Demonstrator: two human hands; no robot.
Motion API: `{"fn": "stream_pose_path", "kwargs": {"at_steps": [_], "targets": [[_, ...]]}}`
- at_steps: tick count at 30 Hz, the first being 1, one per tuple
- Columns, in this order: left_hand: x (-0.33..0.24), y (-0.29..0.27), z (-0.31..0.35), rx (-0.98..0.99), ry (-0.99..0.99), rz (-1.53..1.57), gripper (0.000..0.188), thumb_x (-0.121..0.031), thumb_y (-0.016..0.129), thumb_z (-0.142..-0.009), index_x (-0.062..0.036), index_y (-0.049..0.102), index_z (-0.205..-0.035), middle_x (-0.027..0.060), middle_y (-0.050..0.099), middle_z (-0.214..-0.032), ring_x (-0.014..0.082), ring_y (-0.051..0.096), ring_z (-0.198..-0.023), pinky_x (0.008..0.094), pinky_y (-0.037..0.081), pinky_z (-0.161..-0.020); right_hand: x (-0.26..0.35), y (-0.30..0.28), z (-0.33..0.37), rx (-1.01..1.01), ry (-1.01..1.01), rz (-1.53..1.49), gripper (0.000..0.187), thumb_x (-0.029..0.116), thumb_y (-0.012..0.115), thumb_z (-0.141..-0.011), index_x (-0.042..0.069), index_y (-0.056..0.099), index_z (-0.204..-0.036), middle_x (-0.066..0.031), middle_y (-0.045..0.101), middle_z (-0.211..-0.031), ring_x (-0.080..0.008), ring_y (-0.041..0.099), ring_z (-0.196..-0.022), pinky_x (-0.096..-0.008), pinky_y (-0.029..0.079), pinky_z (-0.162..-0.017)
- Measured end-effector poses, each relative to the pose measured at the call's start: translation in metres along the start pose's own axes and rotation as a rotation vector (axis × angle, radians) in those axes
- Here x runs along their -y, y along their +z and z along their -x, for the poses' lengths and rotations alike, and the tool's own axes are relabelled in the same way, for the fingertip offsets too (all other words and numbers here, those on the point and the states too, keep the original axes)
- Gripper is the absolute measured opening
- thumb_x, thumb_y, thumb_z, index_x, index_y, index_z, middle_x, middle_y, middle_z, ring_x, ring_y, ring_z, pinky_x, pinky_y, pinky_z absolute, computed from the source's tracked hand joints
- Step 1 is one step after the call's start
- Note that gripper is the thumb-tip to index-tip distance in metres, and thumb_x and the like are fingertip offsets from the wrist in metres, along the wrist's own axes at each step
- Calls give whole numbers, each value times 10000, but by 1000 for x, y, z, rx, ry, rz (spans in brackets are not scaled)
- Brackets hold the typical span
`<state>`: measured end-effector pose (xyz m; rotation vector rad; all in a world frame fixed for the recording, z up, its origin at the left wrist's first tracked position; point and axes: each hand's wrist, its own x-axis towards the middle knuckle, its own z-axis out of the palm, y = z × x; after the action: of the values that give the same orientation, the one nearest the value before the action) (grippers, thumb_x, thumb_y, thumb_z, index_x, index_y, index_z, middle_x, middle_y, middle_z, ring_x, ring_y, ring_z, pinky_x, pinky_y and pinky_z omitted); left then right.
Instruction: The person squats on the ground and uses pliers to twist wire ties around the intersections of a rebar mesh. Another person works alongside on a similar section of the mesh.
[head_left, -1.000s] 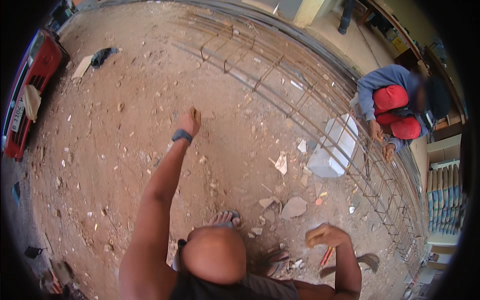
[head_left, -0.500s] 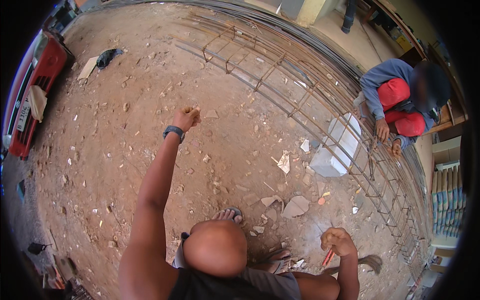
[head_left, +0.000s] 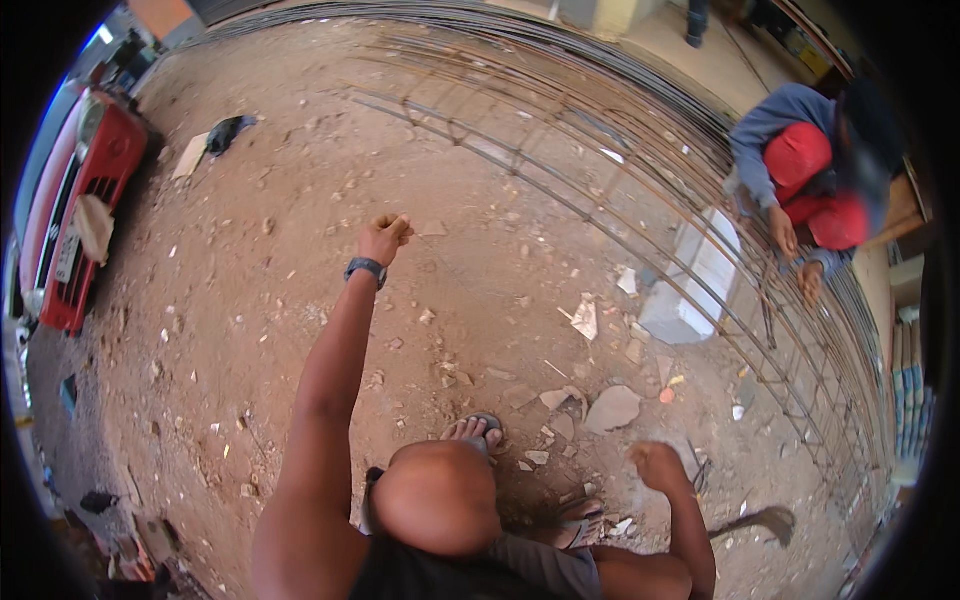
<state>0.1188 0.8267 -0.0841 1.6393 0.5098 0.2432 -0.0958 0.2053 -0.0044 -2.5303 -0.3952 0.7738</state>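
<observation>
My left hand (head_left: 385, 238) is stretched out over the dirt, fingers closed in a pinch; what they hold, if anything, is too small to make out. My right hand (head_left: 658, 466), slightly blurred, is bent in at the lower right with its fingers curled. A thin dark shape shows beside its wrist, but its kind is unclear. Below my right forearm lies a dark tuft of thin wire-like strands (head_left: 765, 522). Beyond both hands, a long rebar cage (head_left: 590, 215) of rusty bars and square ties runs from upper left to lower right.
A co-worker in a blue top (head_left: 785, 110) crouches at the cage's right, hands at the bars. A white block (head_left: 690, 300) sits under the cage. Broken tile pieces (head_left: 612, 410) litter the ground. A red vehicle (head_left: 100, 190) stands at the left. Straight bars (head_left: 480, 18) line the back.
The whole view has shifted slightly. My right hand has turned and moved a little up and left; the red handles seen beneath it before no longer show. My left hand stays closed.
</observation>
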Motion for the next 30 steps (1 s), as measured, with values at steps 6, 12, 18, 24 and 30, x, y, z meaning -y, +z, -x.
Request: {"fn": "stream_pose_path", "kwargs": {"at_steps": [6, 12, 18, 24, 30], "targets": [[-16, -33, 2, 112, -183, -143, 185, -191, 734, -887, -12, 690, -904, 78, 702, -794, 149, 678, -694, 276, 578, -646, 43, -81, 28, -1, -261, -1247, 145, 126, 644, -918, -6, 676, -868, -63, 622, -707, -111, 558, -605, -257, 434, -552], [-13, 7, 40, 300, -204, 141, 212, -225, 770, -877, -35, 676, -870, 36, 673, -784, 119, 641, -699, 268, 559, -683, -24, -74, 12, -1169, 58, 6, 176, 141, 571, -952, 18, 649, -855, -108, 660, -721, -301, 633, -617, -408, 498, -577], [-21, -70, -25, 33, -29, -119, 234, -203, 790, -852, 1, 698, -923, 64, 696, -787, 130, 655, -686, 277, 559, -648, 72, -69, 23, 428, 49, -410, 192, 168, 633, -914, 5, 692, -832, -108, 674, -726, -260, 644, -673, -343, 519, -655], [-25, -63, 5, 298, -208, -86, 211, -203, 785, -860, -52, 663, -944, 41, 687, -815, 117, 655, -713, 263, 561, -659, 84, -104, 22, -594, -251, -1608, 246, 192, 594, -966, 48, 605, -768, -32, 579, -629, -163, 533, -558, -283, 426, -549], [-42, -131, 39, 262, -213, 82, 186, -222, 774, -872, -93, 640, -887, 10, 666, -803, 80, 627, -678, 241, 545, -668, 11, -54, -39, -585, 236, 304, 222, 178, 541, -988, 21, 649, -872, -22, 637, -717, -187, 620, -662, -326, 480, -623]]}}
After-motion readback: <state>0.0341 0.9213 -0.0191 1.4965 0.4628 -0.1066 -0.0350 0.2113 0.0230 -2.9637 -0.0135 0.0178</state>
